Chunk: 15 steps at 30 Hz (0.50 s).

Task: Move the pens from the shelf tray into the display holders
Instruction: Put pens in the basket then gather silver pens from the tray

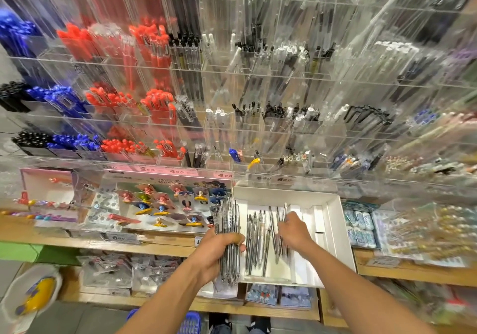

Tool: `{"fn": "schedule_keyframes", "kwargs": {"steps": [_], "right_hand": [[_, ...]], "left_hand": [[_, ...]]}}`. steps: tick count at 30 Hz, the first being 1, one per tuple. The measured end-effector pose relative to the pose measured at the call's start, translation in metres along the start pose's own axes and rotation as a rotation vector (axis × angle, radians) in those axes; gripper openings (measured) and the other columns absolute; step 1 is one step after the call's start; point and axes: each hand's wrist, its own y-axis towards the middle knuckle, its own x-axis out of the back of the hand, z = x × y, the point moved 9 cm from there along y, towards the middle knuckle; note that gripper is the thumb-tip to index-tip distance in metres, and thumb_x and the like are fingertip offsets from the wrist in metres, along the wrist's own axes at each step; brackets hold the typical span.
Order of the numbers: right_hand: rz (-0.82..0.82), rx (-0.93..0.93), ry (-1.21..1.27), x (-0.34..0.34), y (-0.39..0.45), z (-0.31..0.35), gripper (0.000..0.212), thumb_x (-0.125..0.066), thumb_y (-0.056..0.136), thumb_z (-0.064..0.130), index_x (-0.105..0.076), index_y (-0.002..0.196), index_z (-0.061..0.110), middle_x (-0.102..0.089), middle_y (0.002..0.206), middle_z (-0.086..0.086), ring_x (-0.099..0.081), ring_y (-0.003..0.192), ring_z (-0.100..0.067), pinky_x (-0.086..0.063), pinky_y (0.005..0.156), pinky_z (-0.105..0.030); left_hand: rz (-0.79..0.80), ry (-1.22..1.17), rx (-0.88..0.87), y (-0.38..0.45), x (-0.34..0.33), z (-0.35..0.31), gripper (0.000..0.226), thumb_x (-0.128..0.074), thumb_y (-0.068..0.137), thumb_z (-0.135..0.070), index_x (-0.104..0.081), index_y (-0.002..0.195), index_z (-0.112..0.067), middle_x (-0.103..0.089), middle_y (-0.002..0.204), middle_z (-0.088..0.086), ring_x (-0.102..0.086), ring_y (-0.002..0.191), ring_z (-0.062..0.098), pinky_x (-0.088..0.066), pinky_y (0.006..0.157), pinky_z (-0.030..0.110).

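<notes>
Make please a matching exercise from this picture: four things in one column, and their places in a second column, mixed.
Things:
1. bundle of pens
2. loose pens
3. red pens
4. blue basket

Places:
A. on the floor, at the bottom edge
B. gripped in the left hand
C. in the white tray
D. in the clear display holders

Pairs: 1-B, 2-C, 3-D, 4-A
</notes>
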Motion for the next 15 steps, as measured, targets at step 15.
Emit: {"fn": "schedule_keyframes", "kwargs": {"steps": [15], "right_hand": [[0.239,0.213,0.387,-0.008,-0.067,0.071,0.012,-0.051,0.1,0.018,-0.055,0.101,0.007,-0.068,0.085,-0.007,-0.068,0.069,-0.011,-0.052,0.066,-0.032]], "left_hand": [[-0.062,-0.09,-0.11,-0.041,0.027,0.013,0.036,-0.069,0.081,0.008,-0.056,0.114,0.009,-0.066,0.08,0.017,-0.067,0.064,0.023,-0.057,0.055,0.033]]}}
